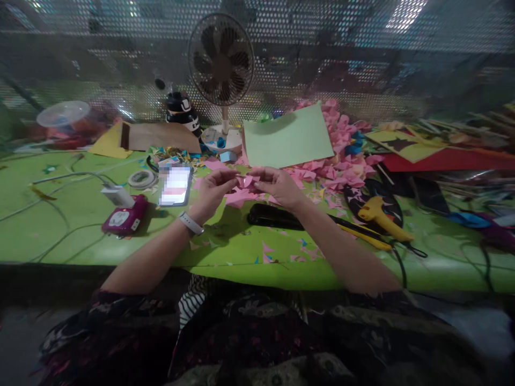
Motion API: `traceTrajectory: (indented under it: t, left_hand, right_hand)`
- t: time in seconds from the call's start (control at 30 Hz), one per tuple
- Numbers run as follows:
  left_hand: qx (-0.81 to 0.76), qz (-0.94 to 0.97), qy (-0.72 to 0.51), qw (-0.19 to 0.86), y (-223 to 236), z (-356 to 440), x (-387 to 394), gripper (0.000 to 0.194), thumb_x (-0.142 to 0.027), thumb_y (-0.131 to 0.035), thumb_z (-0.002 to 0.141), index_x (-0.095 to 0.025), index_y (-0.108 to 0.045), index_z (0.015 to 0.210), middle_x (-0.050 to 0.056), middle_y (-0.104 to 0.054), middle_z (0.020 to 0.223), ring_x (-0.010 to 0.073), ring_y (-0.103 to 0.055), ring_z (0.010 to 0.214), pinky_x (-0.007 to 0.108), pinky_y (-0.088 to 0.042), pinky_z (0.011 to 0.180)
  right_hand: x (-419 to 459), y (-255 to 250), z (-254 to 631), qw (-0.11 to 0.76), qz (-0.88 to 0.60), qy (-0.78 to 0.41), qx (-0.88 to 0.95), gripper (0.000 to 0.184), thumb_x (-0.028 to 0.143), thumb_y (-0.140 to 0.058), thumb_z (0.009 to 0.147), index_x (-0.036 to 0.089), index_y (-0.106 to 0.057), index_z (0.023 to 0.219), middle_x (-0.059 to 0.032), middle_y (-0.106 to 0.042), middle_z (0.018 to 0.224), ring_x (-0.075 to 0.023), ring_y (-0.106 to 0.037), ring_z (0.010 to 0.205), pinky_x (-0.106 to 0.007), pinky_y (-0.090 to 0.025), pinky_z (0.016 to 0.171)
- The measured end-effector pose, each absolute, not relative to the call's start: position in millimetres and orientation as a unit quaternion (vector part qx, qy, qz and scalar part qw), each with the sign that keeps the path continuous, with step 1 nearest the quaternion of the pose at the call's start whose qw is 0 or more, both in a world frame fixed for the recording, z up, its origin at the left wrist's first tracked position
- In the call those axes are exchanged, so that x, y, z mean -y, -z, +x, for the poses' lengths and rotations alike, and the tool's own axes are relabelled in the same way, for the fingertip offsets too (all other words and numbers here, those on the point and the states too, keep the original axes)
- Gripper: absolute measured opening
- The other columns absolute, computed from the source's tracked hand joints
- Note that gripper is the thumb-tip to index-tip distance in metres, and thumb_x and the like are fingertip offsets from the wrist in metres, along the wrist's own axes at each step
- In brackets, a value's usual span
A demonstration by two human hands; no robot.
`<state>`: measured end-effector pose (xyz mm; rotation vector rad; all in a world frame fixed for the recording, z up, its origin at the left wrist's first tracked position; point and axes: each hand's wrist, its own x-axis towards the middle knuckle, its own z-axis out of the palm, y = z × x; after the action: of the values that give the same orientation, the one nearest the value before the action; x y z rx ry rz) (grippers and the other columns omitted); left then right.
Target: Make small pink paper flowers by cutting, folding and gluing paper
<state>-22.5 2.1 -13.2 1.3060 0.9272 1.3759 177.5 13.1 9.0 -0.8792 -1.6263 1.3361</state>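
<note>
Between my two hands, over the green table (225, 244), is a small folded piece of pink paper (246, 181). My left hand (213, 193) pinches its left side, a pale band on the wrist. On the other side the fingertips of my right hand (281, 187) are closed on it too. Just beneath lie flat pink paper pieces (239, 198). A black hair straightener (273, 215) lies under my right wrist. Behind my right hand a pale green sheet (287, 138) leans against a heap of pink paper pieces (341, 128).
At the left are a lit phone (177, 185), a tape roll (141, 179) and a purple extension socket (124, 217) with cables. A fan (221, 61) stands at the back. A yellow glue gun (384, 220) lies right, near a red sheet (450, 161). Paper scraps (265, 252) litter the front.
</note>
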Motion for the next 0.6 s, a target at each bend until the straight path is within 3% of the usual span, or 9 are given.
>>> traceTrajectory:
  t: [0.37,0.6]
  left_hand:
    - [-0.384,0.526,-0.567,0.504,5.8,-19.6,2.9,0.019,-0.023,-0.078,0.073,-0.019,-0.073,0.09,0.004,-0.073,0.084,0.0114,-0.066,0.071,0.025,-0.053,0.064]
    - [-0.398,0.535,-0.555,0.498,3.1,-19.8,5.5,0.024,-0.029,-0.079,0.072,-0.017,-0.073,0.092,0.004,-0.073,0.083,0.0131,-0.067,0.074,0.026,-0.054,0.068]
  right_hand:
    - [-11.2,-13.0,179.6,0.411,-0.352,-0.551,0.635,0.031,0.025,-0.08,0.074,0.015,-0.071,0.102,-0.0047,-0.074,0.094,-0.0133,-0.069,0.083,-0.033,-0.061,0.086]
    - [-10.0,-15.2,178.8,0.404,-0.338,-0.559,0.64,0.03,0.023,-0.078,0.075,0.015,-0.07,0.102,-0.0035,-0.075,0.091,-0.0132,-0.07,0.084,-0.03,-0.06,0.083]
